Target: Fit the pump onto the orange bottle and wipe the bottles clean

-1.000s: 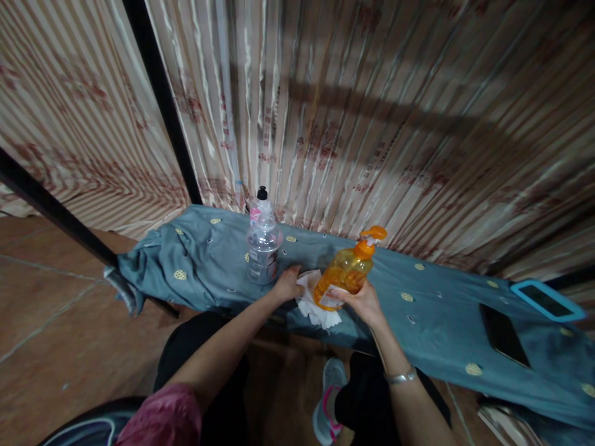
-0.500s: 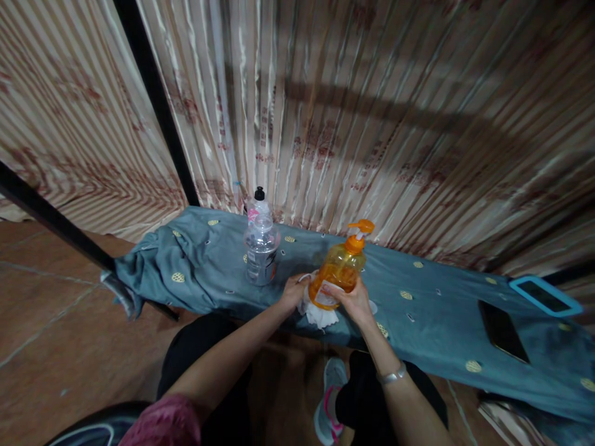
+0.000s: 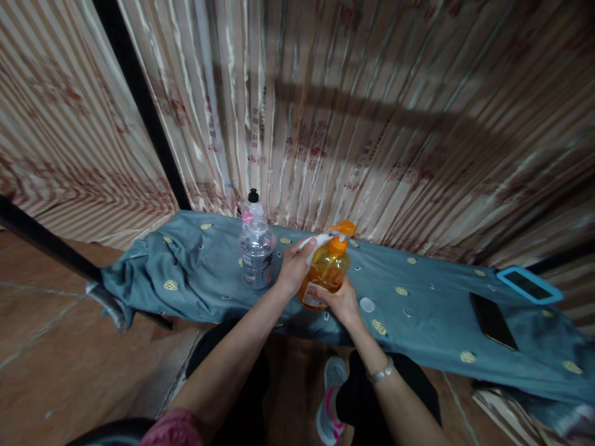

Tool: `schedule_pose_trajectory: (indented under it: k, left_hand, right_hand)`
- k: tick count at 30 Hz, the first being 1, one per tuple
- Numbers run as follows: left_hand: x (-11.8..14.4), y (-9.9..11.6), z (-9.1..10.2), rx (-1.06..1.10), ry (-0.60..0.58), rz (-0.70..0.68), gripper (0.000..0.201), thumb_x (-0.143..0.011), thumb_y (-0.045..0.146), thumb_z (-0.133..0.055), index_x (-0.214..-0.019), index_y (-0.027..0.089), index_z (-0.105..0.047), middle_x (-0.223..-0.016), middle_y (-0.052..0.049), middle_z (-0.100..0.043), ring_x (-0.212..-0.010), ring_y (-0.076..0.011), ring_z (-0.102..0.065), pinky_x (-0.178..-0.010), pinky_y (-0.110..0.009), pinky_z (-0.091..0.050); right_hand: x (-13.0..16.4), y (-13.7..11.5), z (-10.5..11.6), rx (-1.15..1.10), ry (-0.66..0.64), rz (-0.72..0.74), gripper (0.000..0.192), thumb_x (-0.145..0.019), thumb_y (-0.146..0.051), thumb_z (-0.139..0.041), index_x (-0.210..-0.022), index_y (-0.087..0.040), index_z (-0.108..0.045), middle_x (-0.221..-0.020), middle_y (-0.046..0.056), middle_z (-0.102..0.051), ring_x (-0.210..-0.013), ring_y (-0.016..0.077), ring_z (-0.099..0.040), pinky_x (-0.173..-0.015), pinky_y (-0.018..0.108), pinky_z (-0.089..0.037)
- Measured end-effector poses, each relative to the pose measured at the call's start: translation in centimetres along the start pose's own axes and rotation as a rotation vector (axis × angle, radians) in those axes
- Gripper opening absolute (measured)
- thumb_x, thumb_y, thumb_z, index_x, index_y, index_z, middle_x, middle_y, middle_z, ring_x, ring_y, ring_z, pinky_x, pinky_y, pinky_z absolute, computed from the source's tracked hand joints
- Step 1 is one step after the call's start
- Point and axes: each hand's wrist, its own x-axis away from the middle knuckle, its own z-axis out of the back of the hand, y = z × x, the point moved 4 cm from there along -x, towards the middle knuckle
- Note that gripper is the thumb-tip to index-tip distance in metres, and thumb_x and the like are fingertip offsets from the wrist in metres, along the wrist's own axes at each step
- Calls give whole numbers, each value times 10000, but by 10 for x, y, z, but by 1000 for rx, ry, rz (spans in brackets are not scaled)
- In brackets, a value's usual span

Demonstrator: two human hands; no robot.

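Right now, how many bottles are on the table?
2: a clear plastic bottle with black cap standing left, and an orange pump soap bottle held beside it. None seem hidden.

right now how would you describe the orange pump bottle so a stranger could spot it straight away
Find the long bench draped in grey-blue cloth with gold dots before the striped satin curtain. Near its middle, both hands meet on a translucent orange pump bottle. Unlike the clear plastic water bottle with a black cap beside it, it holds orange liquid under an orange pump.
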Motion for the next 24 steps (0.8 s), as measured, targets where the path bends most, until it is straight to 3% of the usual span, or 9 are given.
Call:
schedule_pose_trajectory:
  k: [3,6,9,11,14,16,20,24]
  left_hand:
    - [8,4,-14,-287,-96,-205,505,-908,511,-487,-1256,169,-619,-1363,-95,-601,-1315,-293,-504,-1146,-470,-356]
    - [23,-3,-25,-599,-183,-461,620,-911,484,-497,-1430,153,-428,-1515,-139,-416,-1435,-293,-327,-1215,-492,-221]
    - [35,-17,-26,-804,-250,-550,686,-927,426,-499,-1511,168,-248,-1557,-155,-315,-1487,-290,-196,-1226,-509,-178]
    - [41,-25,-21,-856,-275,-561,717,-926,412,-507,-1527,185,-188,-1577,-152,-266,-1501,-297,-141,-1227,-520,-165]
    - [46,-35,-10,-816,-270,-474,800,-902,418,-545,-1538,169,-128,-1612,-165,-161,-1505,-317,-108,-1228,-525,-148]
    - [46,-43,-1,-728,-225,-347,800,-903,420,-532,-1538,166,-117,-1614,-159,-174,-1496,-314,-159,-1226,-524,-156]
    - [41,-58,15,-448,-144,-117,659,-922,485,-468,-1481,167,-324,-1541,-115,-383,-1435,-276,-339,-1230,-460,-197]
    - [31,-81,24,-138,-14,113,587,-897,610,-449,-1305,205,-567,-1336,-66,-626,-1297,-258,-532,-1156,-415,-364]
  right_hand:
    - [-2,-2,1,34,46,48,666,-587,-478,-740,-1134,-188,-495,-1077,111,-683,-946,281,-664,-842,414,-530]
    - [-3,-1,3,85,86,80,479,-644,-495,-623,-998,-180,-552,-958,126,-687,-905,304,-654,-824,442,-521]
    - [-1,0,4,80,86,95,358,-674,-498,-556,-881,-207,-574,-962,132,-681,-913,303,-644,-891,466,-492]
    - [0,-2,3,50,78,100,423,-666,-515,-569,-960,-211,-563,-1057,138,-674,-929,297,-648,-904,461,-494]
    - [0,-3,2,13,91,79,590,-610,-527,-638,-1083,-194,-518,-1136,159,-656,-963,312,-651,-897,466,-501]
    - [-1,-1,2,-4,99,41,631,-580,-503,-688,-1097,-189,-509,-1111,154,-670,-962,313,-656,-887,462,-507]
    - [-1,2,0,-43,90,-15,662,-502,-467,-784,-1049,-213,-511,-1052,118,-700,-941,297,-669,-851,428,-529]
    - [-1,1,-1,-78,60,-30,730,-439,-511,-848,-1024,-221,-523,-1029,90,-709,-924,276,-676,-838,406,-536]
